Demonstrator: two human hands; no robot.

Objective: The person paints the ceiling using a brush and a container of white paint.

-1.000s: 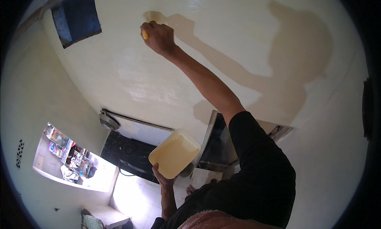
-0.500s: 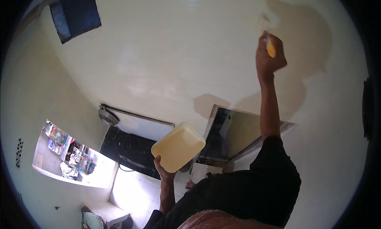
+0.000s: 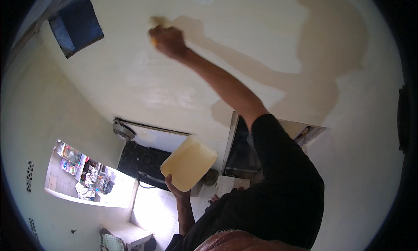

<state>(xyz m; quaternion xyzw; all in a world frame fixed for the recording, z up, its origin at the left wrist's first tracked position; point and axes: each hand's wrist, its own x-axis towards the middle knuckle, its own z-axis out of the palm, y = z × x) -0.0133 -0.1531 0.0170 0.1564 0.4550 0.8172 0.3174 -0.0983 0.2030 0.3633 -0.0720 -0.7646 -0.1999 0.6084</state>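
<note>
My right hand [image 3: 169,41] is raised against the cream wall [image 3: 248,29], closed round the yellow handle of a brush [image 3: 154,41], whose head is smeared by motion where it meets the wall. My left hand [image 3: 177,188] grips a pale yellow, rounded-corner plastic container [image 3: 189,161] by its near side, low in front of me and tipped toward the camera. The arm and head cast shadows on the wall.
Below are a black counter [image 3: 130,159] with a white board behind it, a recessed framed unit [image 3: 237,146], and a white tiled floor [image 3: 150,209]. A bright doorway [image 3: 89,175] and a white ledge [image 3: 133,233] are at left; a dark square opening [image 3: 76,22] is upper left.
My right hand swung right along the wall with the brush and is now back toward the upper left. My left hand and the container rose slightly, then moved a little left.
</note>
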